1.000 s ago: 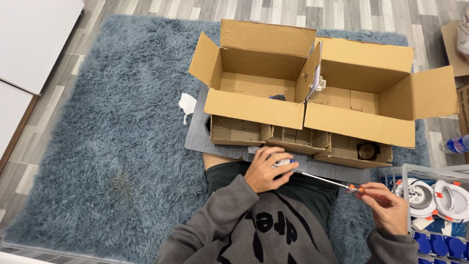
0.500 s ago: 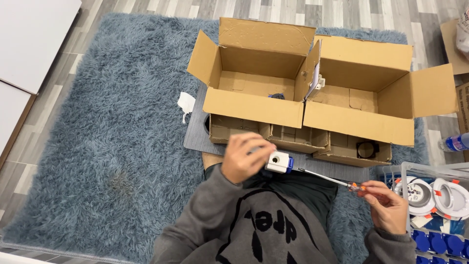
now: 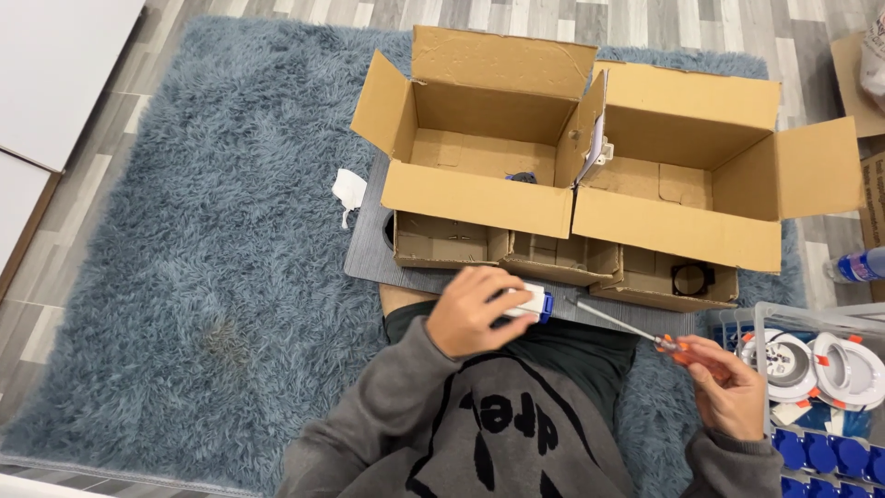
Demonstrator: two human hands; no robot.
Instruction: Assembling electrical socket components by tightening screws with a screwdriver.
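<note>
Head view: the left hand point(image 3: 475, 309) is curled around a small white-and-blue block point(image 3: 528, 303). The right hand point(image 3: 728, 392) pinches a screwdriver point(image 3: 636, 333) — shaft slanting up-left, tip just right of the block, nearer the left hand.

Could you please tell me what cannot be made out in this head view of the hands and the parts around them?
- Small white and blue part: mostly covered by the left hand.
- Screwdriver: handle wrapped by the right hand; tip too thin to read.
- Dark item in the left box: behind the box wall.
- Clear bin: cut off by the frame edge.
</note>
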